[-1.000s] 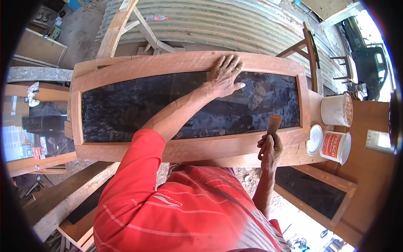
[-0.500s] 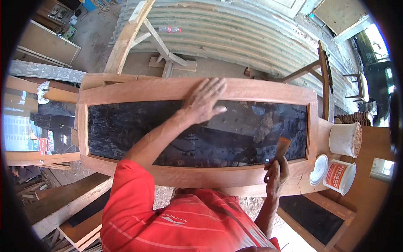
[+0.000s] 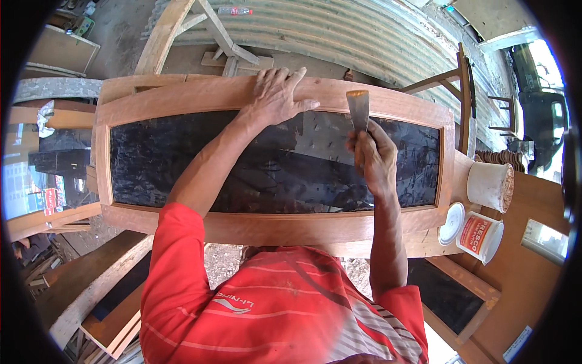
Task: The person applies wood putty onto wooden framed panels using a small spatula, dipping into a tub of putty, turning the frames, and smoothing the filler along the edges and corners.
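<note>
Head view, the only one: a wooden door frame (image 3: 279, 225), reddish brown, lies flat across the middle of the scene, its long sides running left to right, with a dark panel (image 3: 242, 176) set inside it. Left hand (image 3: 273, 96): on the far rail, left of centre, thumb standing away from the fingers and pointing right, nothing visible in its grasp. Right hand (image 3: 377, 156): above the panel, right of centre, thumb and fingers pinching a scraper (image 3: 359, 110), broad end pointing far, an orange-brown smear along its edge. To the right, on a board (image 3: 394, 246) beneath the frame: one white tub (image 3: 485, 185); nearer, a second tub with red label (image 3: 480, 238), a white lid (image 3: 451, 223) at its left. Handling, as judged: a low, even blade angle and light, steady pressure along the grain would suit the wood; the left fingers are best kept out of the blade's path, and the smear off the panel. Hard to make out: whether the scraper's edge touches the far rail or hangs above it; the scraper's lower part, covered by the fingers; the left palm and the exact place of its fingertips; the tubs' depths.
</note>
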`<state>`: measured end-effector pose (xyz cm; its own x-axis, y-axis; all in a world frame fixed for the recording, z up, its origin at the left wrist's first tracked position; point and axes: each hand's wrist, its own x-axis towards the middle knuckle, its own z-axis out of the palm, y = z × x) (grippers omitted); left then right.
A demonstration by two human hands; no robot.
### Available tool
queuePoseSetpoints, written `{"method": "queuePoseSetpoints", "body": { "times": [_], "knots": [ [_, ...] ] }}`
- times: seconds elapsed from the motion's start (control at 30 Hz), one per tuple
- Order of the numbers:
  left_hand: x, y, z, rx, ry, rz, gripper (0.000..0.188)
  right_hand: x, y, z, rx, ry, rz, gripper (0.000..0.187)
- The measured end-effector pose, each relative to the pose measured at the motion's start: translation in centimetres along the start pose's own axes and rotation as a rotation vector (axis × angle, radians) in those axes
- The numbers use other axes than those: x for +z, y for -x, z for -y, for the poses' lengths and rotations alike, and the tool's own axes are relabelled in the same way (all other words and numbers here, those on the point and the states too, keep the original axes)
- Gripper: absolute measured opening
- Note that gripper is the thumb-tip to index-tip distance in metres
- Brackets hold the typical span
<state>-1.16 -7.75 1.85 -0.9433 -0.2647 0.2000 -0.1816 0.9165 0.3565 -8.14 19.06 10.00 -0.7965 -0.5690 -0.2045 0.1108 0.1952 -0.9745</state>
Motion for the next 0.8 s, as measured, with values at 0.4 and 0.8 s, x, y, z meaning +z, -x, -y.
{"method": "queuePoseSetpoints", "body": {
  "times": [0.4,0.8],
  "knots": [
    [-1.0,-2.4,4.9,-0.468,0.071,0.002,0.054,-1.2,-7.4,-0.6,-0.213,0.531,0.188,0.024],
    [-2.3,-2.9,3.7,-0.62,0.044,0.03,0.048,-1.9,-14.6,0.1,-0.513,0.909,0.423,0.029]
  ]
}}
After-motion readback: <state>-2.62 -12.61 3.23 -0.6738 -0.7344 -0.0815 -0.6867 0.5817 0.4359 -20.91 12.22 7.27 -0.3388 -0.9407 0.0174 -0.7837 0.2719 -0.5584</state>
